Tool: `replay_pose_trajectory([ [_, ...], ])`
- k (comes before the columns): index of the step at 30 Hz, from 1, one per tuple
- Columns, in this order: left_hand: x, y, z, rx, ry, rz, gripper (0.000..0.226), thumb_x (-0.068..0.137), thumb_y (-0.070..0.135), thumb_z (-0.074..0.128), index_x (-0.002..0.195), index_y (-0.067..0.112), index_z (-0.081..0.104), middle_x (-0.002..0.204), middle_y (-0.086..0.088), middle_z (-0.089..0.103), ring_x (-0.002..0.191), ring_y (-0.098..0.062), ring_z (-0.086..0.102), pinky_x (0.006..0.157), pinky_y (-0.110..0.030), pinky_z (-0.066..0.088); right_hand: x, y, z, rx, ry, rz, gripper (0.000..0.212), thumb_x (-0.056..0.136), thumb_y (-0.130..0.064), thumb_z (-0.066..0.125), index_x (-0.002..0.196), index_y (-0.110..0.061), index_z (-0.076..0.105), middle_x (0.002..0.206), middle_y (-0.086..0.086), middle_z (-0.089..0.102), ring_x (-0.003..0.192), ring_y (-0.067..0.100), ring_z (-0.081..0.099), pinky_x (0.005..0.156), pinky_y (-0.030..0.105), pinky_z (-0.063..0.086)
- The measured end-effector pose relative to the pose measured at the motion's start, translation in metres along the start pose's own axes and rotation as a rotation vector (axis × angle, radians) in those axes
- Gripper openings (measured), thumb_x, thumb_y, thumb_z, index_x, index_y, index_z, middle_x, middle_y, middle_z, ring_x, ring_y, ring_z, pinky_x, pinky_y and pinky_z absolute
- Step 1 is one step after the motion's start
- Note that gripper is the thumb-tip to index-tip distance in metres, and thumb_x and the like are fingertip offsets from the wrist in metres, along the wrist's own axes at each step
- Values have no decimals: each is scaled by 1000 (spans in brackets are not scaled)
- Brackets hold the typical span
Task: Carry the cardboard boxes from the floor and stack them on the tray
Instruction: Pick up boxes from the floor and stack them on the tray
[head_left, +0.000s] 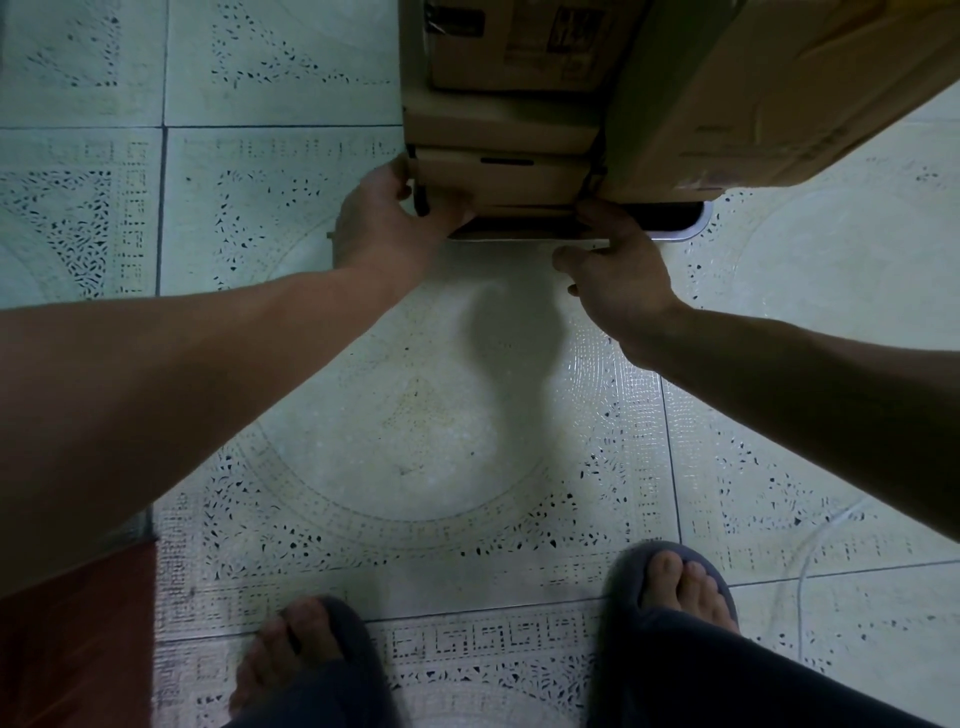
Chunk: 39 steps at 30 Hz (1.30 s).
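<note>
Cardboard boxes (498, 174) stacked on tray (687, 233), left hand (384, 221) fingers (456, 210) curled round bottom corner, right hand (618, 275) pinching rim

Light is dim and greenish, leaving the cardboard boxes (519, 130) at 12 o'clock murky. A soft shadow (511, 332) falls on the floor (311, 441) at centre, with a sheen toward 3 o'clock; tile lines bow near the edges.
</note>
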<state>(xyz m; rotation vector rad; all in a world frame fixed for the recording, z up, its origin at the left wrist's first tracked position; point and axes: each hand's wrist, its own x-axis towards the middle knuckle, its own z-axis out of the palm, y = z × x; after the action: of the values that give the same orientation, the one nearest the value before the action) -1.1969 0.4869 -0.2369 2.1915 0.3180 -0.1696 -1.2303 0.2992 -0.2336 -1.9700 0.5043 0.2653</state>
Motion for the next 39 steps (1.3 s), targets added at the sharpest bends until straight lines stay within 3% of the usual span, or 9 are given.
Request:
replay_pose_trajectory([
  [4, -5, -4, -7, -168, -38, 52, 74, 78, 38, 77, 143, 28, 44, 135, 11, 56, 122, -3, 51, 101, -25, 43, -10, 1, -3, -5, 22, -75, 54, 87, -19, 59, 138, -32, 50, 128, -6, 57, 104, 18, 60, 96, 42, 51],
  [7, -3, -5, -10, -219, -40, 78, 78, 81, 31, 76, 148, 24, 37, 138, 11, 55, 124, -2, 51, 103, -25, 44, -12, -1, -1, 6, 8, -90, 57, 85, -22, 60, 139, -35, 49, 129, -6, 57, 104, 18, 60, 94, 44, 52],
  [14, -1, 2, -8, -316, -19, 88, 57, 83, 17, 74, 137, 16, 54, 124, 6, 66, 112, -3, 61, 98, -23, 50, -12, -5, -1, 73, -15, -65, 59, 83, -23, 62, 139, -35, 49, 127, -1, 56, 106, 21, 60, 95, 43, 52],
  [19, 0, 0, -5, -312, 9, 72, 53, 80, 25, 75, 130, 16, 60, 118, 5, 69, 109, -7, 64, 99, -34, 51, -9, -4, -2, 94, -37, -56, 55, 88, -16, 61, 139, -31, 48, 125, 2, 57, 103, 23, 61, 87, 41, 56],
  [23, -2, 4, -4, -251, 15, 81, 58, 81, 28, 75, 135, 20, 55, 122, 8, 67, 112, -5, 62, 98, -27, 51, -9, -4, -5, 123, -34, -35, 54, 89, -10, 60, 139, -27, 48, 107, -6, 60, 93, 21, 63, 82, 43, 55],
  [26, -2, 7, -2, -216, 33, 88, 64, 79, 33, 78, 136, 21, 53, 124, 10, 65, 114, -4, 59, 99, -23, 48, -8, -4, -7, 138, -47, -9, 56, 90, -7, 59, 141, -26, 47, 90, -13, 56, 77, 10, 58, 77, 38, 56],
  [33, 1, 6, 4, -182, 78, 76, 61, 74, 39, 79, 129, 20, 59, 117, 9, 68, 109, -8, 62, 98, -34, 50, -9, -5, -6, 132, -66, -27, 58, 89, -6, 60, 143, -25, 47, 95, -18, 54, 80, 8, 59, 76, 35, 56],
  [39, 4, 8, 3, -162, 76, 76, 59, 75, 36, 80, 128, 20, 60, 120, 6, 68, 109, -8, 62, 97, -29, 51, -9, -4, -7, 109, -72, -36, 59, 89, -7, 61, 142, -28, 47, 94, -16, 56, 81, 12, 60, 76, 37, 56],
])
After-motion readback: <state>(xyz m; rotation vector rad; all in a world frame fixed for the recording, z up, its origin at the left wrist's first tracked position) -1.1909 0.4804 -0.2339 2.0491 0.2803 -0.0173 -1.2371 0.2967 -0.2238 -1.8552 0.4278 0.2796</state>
